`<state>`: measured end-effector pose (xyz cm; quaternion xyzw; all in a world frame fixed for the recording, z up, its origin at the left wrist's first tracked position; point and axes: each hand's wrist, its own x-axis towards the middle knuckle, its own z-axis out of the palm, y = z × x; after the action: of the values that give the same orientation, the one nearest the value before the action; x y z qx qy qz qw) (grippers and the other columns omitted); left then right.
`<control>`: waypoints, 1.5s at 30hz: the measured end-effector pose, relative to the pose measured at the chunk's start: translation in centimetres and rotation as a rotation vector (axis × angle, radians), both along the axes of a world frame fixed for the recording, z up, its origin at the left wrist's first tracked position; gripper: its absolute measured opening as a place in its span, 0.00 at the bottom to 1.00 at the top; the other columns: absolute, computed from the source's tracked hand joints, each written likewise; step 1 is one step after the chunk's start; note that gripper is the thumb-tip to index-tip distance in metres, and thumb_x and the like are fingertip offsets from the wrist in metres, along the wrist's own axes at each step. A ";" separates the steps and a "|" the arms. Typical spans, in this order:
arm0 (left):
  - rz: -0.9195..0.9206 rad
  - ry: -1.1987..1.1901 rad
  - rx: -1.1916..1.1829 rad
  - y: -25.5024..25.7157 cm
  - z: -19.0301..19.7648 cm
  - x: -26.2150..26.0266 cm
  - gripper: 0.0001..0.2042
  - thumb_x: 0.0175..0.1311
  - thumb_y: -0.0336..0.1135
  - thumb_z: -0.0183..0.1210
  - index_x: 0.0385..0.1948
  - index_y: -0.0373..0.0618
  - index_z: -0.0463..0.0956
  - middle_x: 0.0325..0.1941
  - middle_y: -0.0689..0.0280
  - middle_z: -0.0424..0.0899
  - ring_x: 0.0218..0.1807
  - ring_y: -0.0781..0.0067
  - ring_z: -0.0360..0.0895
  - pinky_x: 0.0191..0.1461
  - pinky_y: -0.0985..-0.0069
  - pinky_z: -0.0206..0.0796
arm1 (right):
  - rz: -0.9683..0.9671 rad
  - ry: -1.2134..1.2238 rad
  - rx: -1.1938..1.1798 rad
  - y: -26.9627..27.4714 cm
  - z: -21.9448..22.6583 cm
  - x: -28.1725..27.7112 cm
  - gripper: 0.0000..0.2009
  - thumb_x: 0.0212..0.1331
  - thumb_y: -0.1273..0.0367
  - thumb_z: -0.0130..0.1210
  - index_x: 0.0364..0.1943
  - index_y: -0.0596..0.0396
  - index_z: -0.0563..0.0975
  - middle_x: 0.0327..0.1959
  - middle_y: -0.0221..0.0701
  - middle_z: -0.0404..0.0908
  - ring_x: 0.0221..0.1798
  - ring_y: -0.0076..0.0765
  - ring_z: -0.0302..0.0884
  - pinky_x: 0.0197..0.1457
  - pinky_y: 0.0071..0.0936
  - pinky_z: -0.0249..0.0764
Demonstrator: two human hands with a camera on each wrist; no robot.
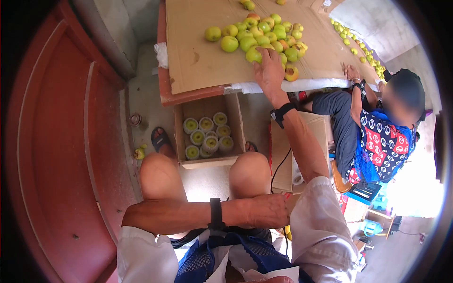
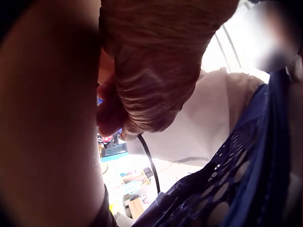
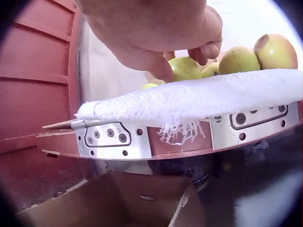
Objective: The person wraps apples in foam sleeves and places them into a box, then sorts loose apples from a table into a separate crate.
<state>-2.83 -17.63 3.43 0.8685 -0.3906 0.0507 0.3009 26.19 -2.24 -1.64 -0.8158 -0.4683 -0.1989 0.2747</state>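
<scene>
At the table's near edge my right hand point(image 1: 270, 73) grips a green apple point(image 1: 253, 54) at the front of a loose pile of apples point(image 1: 257, 33). In the right wrist view the thumb lies on one side of that apple point(image 3: 184, 68) and the fingertips come down at its other side. More apples point(image 3: 239, 60) sit close beside it. My left hand point(image 1: 269, 211) is across my lap with loosely curled fingers, and no apple shows in it. A black cable point(image 2: 150, 163) runs down past its fingers in the left wrist view.
Below the table edge stands a cardboard box point(image 1: 207, 163) of apples in white wraps. Another carton point(image 1: 306, 137) is right of my knees. A person point(image 1: 377, 132) sits at the table's right side, near more apples point(image 1: 363, 52). A red door point(image 1: 61, 141) stands left.
</scene>
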 end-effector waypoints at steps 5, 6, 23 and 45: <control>-0.019 0.048 0.006 0.6 0.4 0.3 0.07 0.57 0.33 0.61 0.35 0.43 0.79 0.36 0.62 0.84 0.44 0.63 0.83 0.50 0.67 0.70 | -0.030 0.014 -0.001 0.5 0.3 -0.3 0.27 0.53 0.71 0.68 0.60 0.41 0.77 0.59 0.38 0.75 0.61 0.53 0.74 0.57 0.47 0.77; -0.015 0.057 0.002 0.9 0.4 0.3 0.08 0.57 0.33 0.61 0.36 0.43 0.79 0.36 0.62 0.84 0.44 0.62 0.83 0.50 0.68 0.70 | -0.040 0.015 -0.009 0.4 0.6 -0.4 0.27 0.53 0.71 0.68 0.60 0.41 0.76 0.59 0.38 0.75 0.61 0.53 0.74 0.57 0.47 0.77; -0.014 -0.148 -0.064 0.3 -0.7 -2.7 0.04 0.57 0.33 0.58 0.28 0.46 0.74 0.23 0.67 0.78 0.31 0.68 0.81 0.39 0.72 0.69 | -0.485 0.547 -0.051 -38.2 -10.5 -7.0 0.18 0.62 0.71 0.61 0.57 0.50 0.77 0.53 0.41 0.78 0.53 0.48 0.79 0.53 0.41 0.76; -0.173 0.051 -0.040 -3.9 -2.5 -4.5 0.04 0.57 0.33 0.58 0.27 0.47 0.74 0.24 0.68 0.77 0.32 0.69 0.78 0.39 0.71 0.68 | -1.020 0.398 -0.633 -63.6 -18.5 -15.5 0.32 0.55 0.57 0.70 0.64 0.50 0.73 0.64 0.40 0.75 0.65 0.55 0.71 0.66 0.47 0.72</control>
<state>-7.29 -21.51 0.96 0.8263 -0.4552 0.0101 0.3316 10.71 -65.83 -20.11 -0.9996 0.0036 -0.0012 -0.0273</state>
